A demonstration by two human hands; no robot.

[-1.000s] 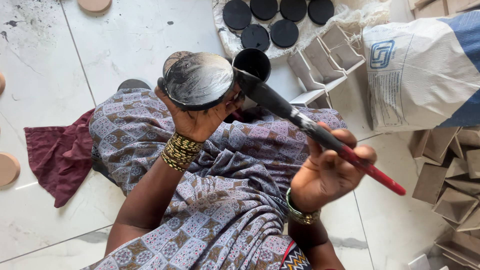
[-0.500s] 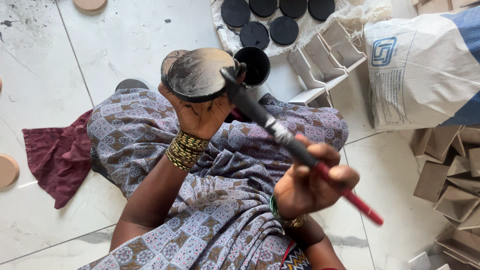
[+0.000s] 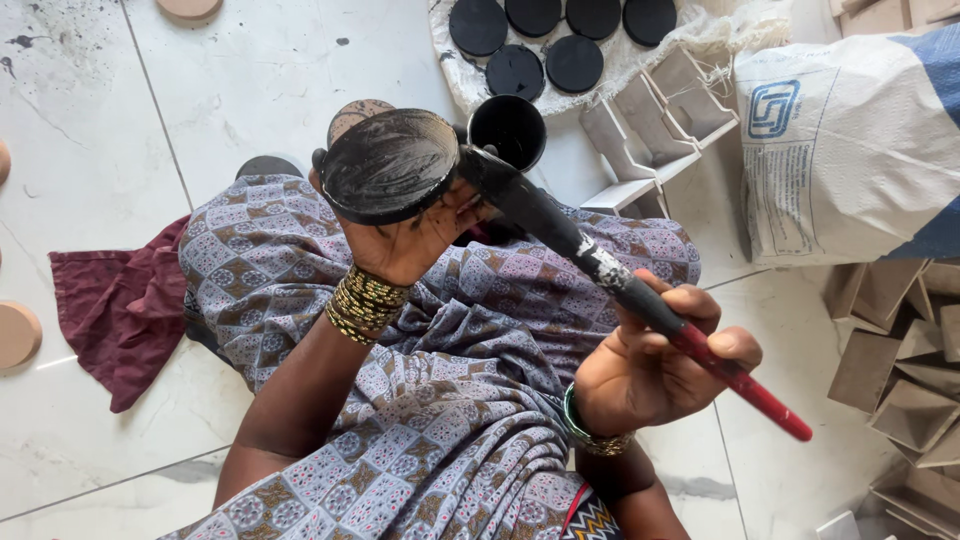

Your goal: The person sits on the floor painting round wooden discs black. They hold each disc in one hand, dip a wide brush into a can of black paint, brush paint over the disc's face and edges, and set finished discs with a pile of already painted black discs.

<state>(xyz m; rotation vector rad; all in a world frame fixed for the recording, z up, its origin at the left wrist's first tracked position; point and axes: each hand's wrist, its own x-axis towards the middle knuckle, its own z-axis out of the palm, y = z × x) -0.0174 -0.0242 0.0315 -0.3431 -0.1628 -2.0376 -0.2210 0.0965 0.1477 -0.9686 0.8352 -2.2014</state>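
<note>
Left hand (image 3: 415, 235) grips round disc (image 3: 390, 165); right hand (image 3: 645, 365) clasps brush (image 3: 610, 275). Keep disc level, strokes even to rim.

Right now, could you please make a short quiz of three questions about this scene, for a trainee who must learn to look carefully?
1. True or false: the left hand holds the round disc up with its blackened face toward the camera.
2. Which colour is the bare end of the brush handle in the right hand? A) green B) red C) yellow
3. Fill in: the finished black discs lie at the top on a white ____.

Key
1. True; the fingers grip its lower edge.
2. B; the part near the bristles is smeared black.
3. Cloth; six or more discs show there, beside the black cup.
</note>
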